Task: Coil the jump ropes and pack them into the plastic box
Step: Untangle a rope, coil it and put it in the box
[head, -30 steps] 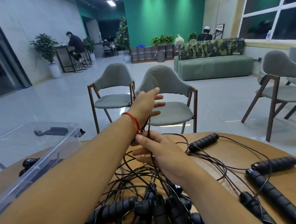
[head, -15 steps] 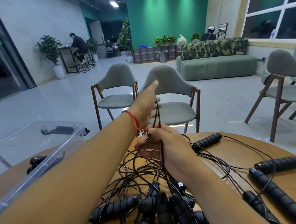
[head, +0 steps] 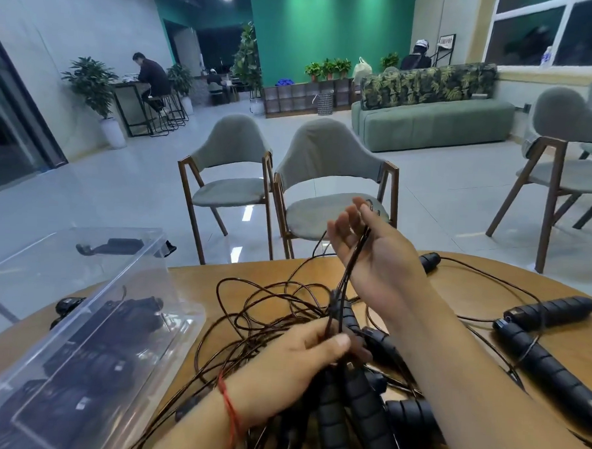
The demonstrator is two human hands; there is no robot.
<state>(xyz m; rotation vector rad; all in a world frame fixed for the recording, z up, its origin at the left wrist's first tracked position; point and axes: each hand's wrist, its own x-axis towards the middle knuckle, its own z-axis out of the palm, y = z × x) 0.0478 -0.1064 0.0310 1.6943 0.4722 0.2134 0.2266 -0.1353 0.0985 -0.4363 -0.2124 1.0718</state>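
On a round wooden tabletop, a tangle of black jump ropes: thin cords looping out to the left, ribbed foam handles heaped at the near edge. Left hand, a red string at its wrist, low over the heap, thumb and fingers pinching several cords together. Right hand raised above the tabletop, palm turned inward, fingers relaxed and slightly apart, the cords running up across the palm and hooked over the top of the hand. Strands pulled straight between the two hands. More handles lying apart on the right side of the tabletop. At the left, a clear plastic box just beside the tangle, dark ropes already inside. Beyond the tabletop, two grey chairs with wooden frames on a glossy floor.
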